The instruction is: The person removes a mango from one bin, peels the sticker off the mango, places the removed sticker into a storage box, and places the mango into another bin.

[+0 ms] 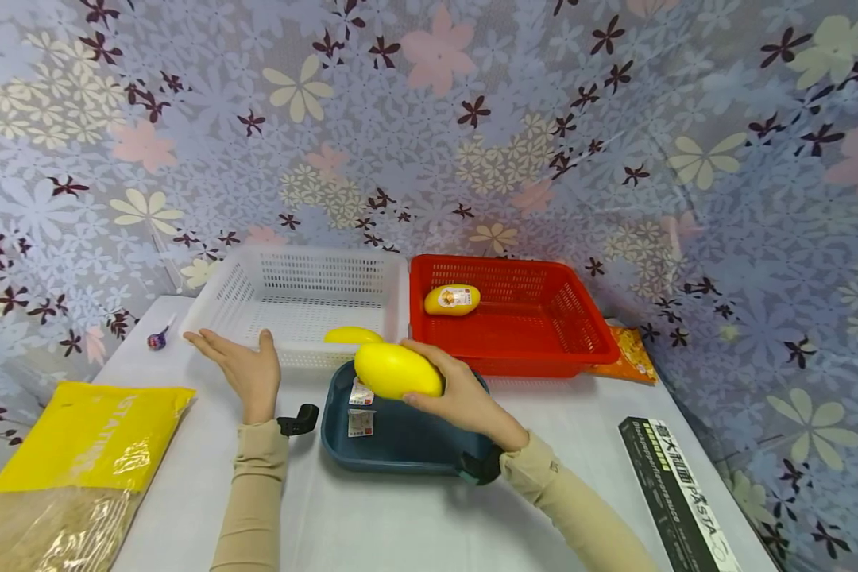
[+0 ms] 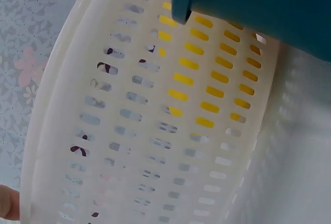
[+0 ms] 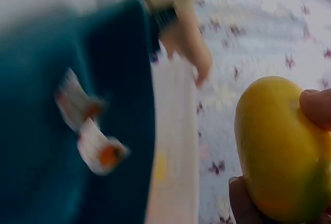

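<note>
My right hand [image 1: 468, 397] grips a yellow mango [image 1: 398, 371] above the dark teal tray [image 1: 422, 437]; in the right wrist view, a thumb and fingertip press against the mango [image 3: 279, 149]. Inside the tray lie two small white labelled pieces, one label [image 1: 361, 423] in front of the other [image 1: 360, 393]. My left hand [image 1: 246, 369] is spread, fingers straight, by the front left of the white basket [image 1: 314, 266]; contact is unclear. Another yellow mango [image 1: 353, 334] shows in that basket, partly hidden by its front rim. A labelled mango [image 1: 436, 303] lies in the red basket [image 1: 522, 364].
A yellow bag [image 1: 100, 445] lies at the left, with a lollipop [image 1: 157, 340] behind it. At the right are a black pasta box [image 1: 668, 485] and an orange packet [image 1: 632, 353], partly under the red basket. A flowered curtain [image 1: 429, 143] hangs behind.
</note>
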The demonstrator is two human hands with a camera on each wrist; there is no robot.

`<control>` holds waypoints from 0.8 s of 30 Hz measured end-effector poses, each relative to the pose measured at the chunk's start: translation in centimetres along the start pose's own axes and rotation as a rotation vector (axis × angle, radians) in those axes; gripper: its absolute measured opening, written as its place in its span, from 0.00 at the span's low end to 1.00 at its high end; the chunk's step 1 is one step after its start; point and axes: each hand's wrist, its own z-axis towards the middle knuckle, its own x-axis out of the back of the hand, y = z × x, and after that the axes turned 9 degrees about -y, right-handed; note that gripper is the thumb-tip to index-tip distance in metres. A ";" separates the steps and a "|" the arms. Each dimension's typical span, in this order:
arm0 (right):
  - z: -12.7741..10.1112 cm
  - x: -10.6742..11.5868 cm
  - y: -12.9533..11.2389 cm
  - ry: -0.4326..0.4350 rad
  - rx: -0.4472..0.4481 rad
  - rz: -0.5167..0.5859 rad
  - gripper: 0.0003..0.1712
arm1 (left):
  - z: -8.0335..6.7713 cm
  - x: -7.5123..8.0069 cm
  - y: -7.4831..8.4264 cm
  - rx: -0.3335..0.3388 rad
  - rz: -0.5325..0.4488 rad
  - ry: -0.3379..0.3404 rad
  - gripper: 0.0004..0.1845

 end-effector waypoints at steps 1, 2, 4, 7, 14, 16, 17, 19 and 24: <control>1.0 0.4 0.3 0.015 -0.016 0.007 0.41 | 0.0 0.0 0.0 0.002 0.003 -0.002 0.49; 2.0 0.7 0.5 0.033 -0.028 0.019 0.41 | 0.0 0.1 0.0 0.005 0.005 -0.005 0.49; 3.8 1.2 0.9 0.059 -0.047 0.032 0.40 | 0.1 0.1 0.0 0.008 0.012 -0.008 0.49; 6.3 1.4 1.7 0.083 -0.076 0.034 0.40 | 0.1 0.1 -0.1 0.005 0.014 -0.010 0.50; 10.7 0.7 3.1 0.103 -0.108 0.025 0.40 | 0.2 -0.1 -0.4 -0.021 0.010 -0.003 0.50; 11.7 0.4 3.4 0.100 -0.115 0.015 0.39 | 0.2 -0.1 -0.4 -0.023 0.017 0.003 0.50; 12.1 0.3 3.6 0.094 -0.121 0.014 0.39 | 0.2 -0.1 -0.4 -0.026 0.019 0.006 0.50; 12.8 0.0 3.8 0.080 -0.132 0.013 0.39 | 0.3 -0.1 -0.3 -0.032 0.018 0.011 0.49; 13.9 -0.4 4.3 0.038 -0.143 -0.004 0.39 | 0.3 -0.1 -0.4 -0.035 0.014 0.016 0.49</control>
